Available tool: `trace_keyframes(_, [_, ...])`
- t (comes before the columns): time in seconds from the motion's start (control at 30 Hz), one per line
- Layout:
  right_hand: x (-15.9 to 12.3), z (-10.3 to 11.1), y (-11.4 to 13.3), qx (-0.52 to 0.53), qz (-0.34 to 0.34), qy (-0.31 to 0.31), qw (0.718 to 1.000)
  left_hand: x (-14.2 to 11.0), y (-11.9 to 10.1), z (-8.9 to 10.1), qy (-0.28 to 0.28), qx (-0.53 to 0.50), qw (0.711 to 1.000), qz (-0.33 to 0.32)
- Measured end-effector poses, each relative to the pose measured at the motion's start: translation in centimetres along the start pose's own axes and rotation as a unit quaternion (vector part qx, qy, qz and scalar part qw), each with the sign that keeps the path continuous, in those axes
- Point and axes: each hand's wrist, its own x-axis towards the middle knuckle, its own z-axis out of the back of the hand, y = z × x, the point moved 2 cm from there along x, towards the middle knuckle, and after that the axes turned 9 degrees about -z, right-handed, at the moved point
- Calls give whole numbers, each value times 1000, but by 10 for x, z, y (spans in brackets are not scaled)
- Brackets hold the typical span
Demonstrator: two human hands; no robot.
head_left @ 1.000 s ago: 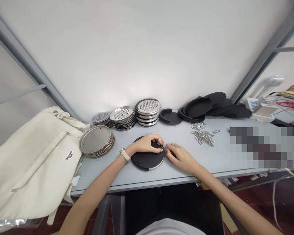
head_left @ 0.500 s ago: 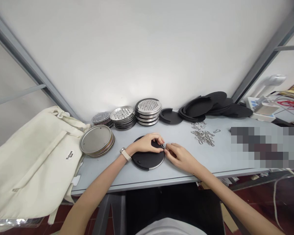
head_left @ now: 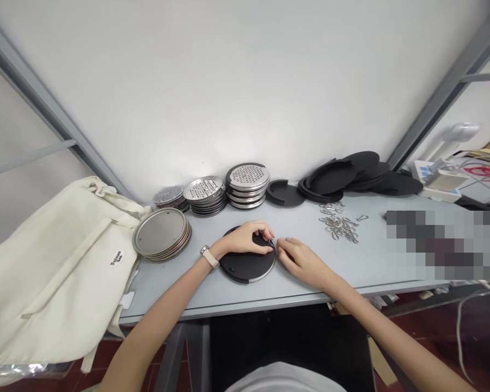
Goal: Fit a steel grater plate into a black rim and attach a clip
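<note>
A round black disc with a metal rim (head_left: 247, 265) lies flat on the grey table (head_left: 212, 294) in front of me. My left hand (head_left: 245, 239) rests on the disc's far edge, fingers curled and pinching at its right rim. My right hand (head_left: 300, 258) meets it there, fingertips pinched on a small metal clip (head_left: 273, 243) at the disc's edge. A watch sits on my left wrist.
Stacks of perforated metal discs (head_left: 247, 185) and plain metal lids (head_left: 161, 235) stand behind and to the left. Black discs (head_left: 351, 174) are piled at the back right, loose metal clips (head_left: 338, 226) lie near them. A cream cloth bag (head_left: 53, 272) hangs at the left.
Both hands stay pinched at the disc's right rim; the fingers have only shifted slightly. Nothing else has moved.
</note>
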Motion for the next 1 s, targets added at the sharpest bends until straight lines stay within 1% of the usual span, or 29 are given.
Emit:
trace_keyframes(0.1, [0, 0, 0, -2, 1, -1, 1000, 0, 1, 0, 0, -5, 1000, -3])
trace_keyframes(0.37, [0, 0, 0, -5, 7, -4, 1000, 1, -1, 1, 14, -19, 1000, 18])
trace_keyframes(0.5, [0, 1, 0, -6, 6, -3, 1000, 1, -3, 2, 9, -38, 999, 34])
trace_keyframes(0.63, [0, 1, 1, -4, 10, 0, 1000, 1, -3, 1, 22, -58, 998, 29])
trace_keyframes(0.9, [0, 0, -1, -5, 6, -4, 1000, 2, 1, 0, 14, -39, 999, 24])
trace_keyframes(1.0, [0, 0, -1, 0, 9, -8, 1000, 2, 1, 0, 16, -53, 998, 26])
